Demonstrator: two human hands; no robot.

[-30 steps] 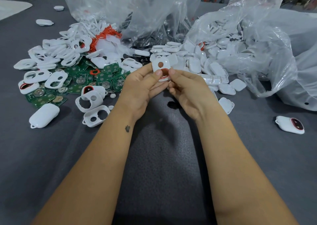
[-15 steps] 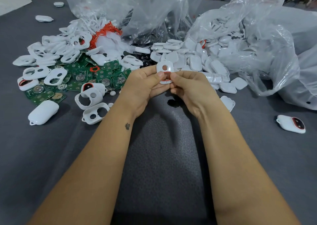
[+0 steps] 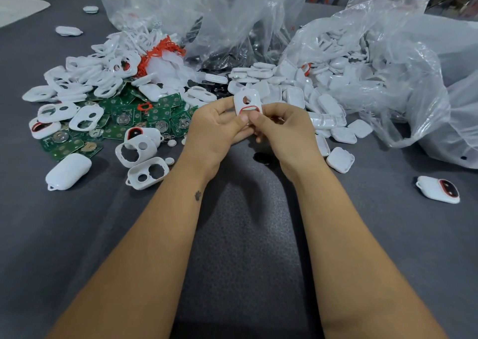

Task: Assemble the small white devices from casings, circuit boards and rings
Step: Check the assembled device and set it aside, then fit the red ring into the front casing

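Casing (image 3: 247, 103) with a red ring (image 3: 248, 109) sits raised above the desk (image 3: 77, 235), pinched by left hand (image 3: 214, 129) and right hand (image 3: 284, 132), thumbs pressing together, probably to seat the ring.

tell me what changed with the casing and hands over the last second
Both hands, left and right, still pinch the white casing at its lower end. It has tipped more upright, so its red ring now shows clearly above the thumbs. The piles of casings and circuit boards stayed put.
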